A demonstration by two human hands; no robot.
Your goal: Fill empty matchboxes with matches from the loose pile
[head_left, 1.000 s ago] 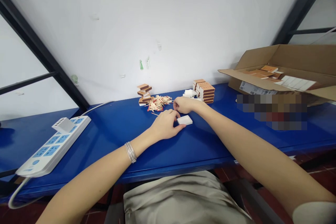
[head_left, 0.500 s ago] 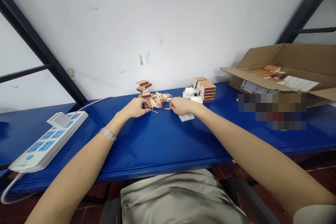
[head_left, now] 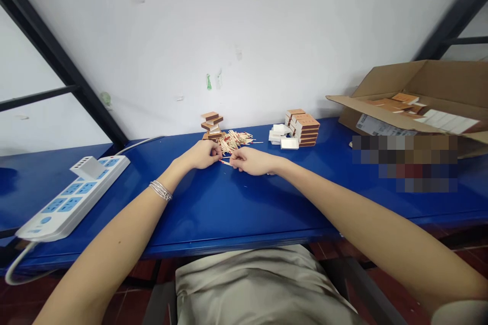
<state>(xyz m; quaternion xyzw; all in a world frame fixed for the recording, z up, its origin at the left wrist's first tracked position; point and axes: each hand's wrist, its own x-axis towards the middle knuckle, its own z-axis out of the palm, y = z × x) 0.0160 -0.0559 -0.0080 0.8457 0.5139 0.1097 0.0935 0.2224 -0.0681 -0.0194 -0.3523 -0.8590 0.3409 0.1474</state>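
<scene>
My left hand [head_left: 206, 155] is closed in a pinch at the near left of a loose pile of matches [head_left: 237, 140]. From its fingertips a few matches [head_left: 225, 163] stretch across to my right hand [head_left: 253, 161], whose thumb and fingers are pinched on their other end. Red match heads show by the left fingertips. Behind the left hand rises a crooked stack of brown matchboxes [head_left: 212, 125]. White inner trays [head_left: 290, 143] lie to the right of the pile. Whatever is under my right hand is mostly hidden.
A neat block of matchboxes [head_left: 307, 129] stands right of the trays by the wall. Farther right is an open cardboard box [head_left: 404, 111] holding more matchboxes. On the left of the blue table [head_left: 244, 213] lies a white power strip [head_left: 76, 195] with a cable.
My right hand has moved left and slightly nearer, bringing its match end to my left fingertips. The white tray beside it is now covered by that hand. The view has shifted slightly.
</scene>
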